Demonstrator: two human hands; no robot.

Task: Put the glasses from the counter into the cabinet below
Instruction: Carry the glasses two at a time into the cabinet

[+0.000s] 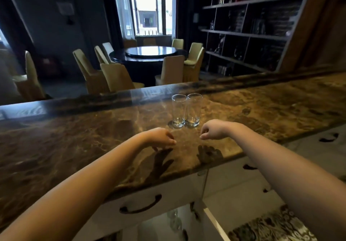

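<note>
Two tall clear glasses stand upright on the brown marble table (74, 139), long axes vertical and open mouths up: the left glass (179, 110) and the right glass (194, 109) side by side, rims touching or nearly so, toward the far edge of the slab. Both look empty. The left hand (161, 137) hovers over the table just near and left of the glasses, its fingers (171, 141) curled loosely downward and close together, holding nothing. The right hand (213, 129) hangs just near and right of them, fingers (203, 135) likewise bent into a slack half-fist, empty. Neither hand touches a glass; bare tabletop lies between the hands and the glass bases, and dark hand shadows fall on the marble near the front edge. Below the front edge sits a white drawer with a dark curved handle (140, 205), and under it the cabinet (159, 225) stands open, with faint clear glassware (175, 220) visible inside; its door (209, 222) swings out to the right. Beyond the table, a round dark dining table (149, 53) ringed by covered chairs stands before a bright window, with dark shelving (252, 35) at far right.
</note>
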